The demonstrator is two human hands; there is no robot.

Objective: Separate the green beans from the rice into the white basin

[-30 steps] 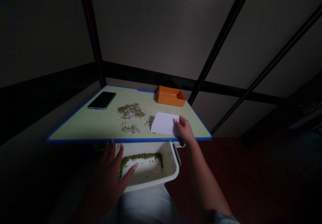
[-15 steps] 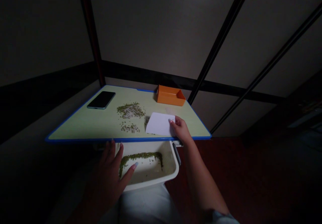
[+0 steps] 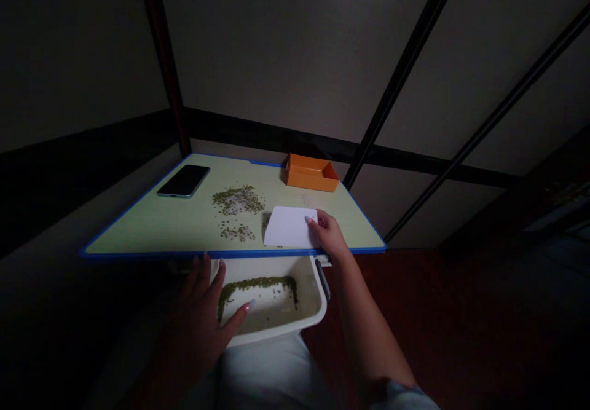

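Observation:
My right hand (image 3: 326, 232) pinches the right side of a white card (image 3: 290, 227), which lies low over the front right part of the table. Small greenish-brown grains, too fine to name, show along the card's left edge. To its left a larger grain pile (image 3: 239, 200) and a smaller patch (image 3: 236, 232) lie on the tabletop. My left hand (image 3: 207, 305) has its fingers spread over the left side of a white plastic tub (image 3: 318, 302) below the table edge. Inside the tub, a band of green grains (image 3: 262, 282) runs along the far side and both ends.
The pale green table (image 3: 138, 232) has a blue rim. A dark-screened phone (image 3: 184, 181) lies at its back left. An open orange box (image 3: 311, 179) stands at the back right, near the panelled wall (image 3: 276, 47). Dark red floor (image 3: 391, 293) shows on the right.
The card in my right hand has slid slightly left along the table. My left hand stays spread over the tub.

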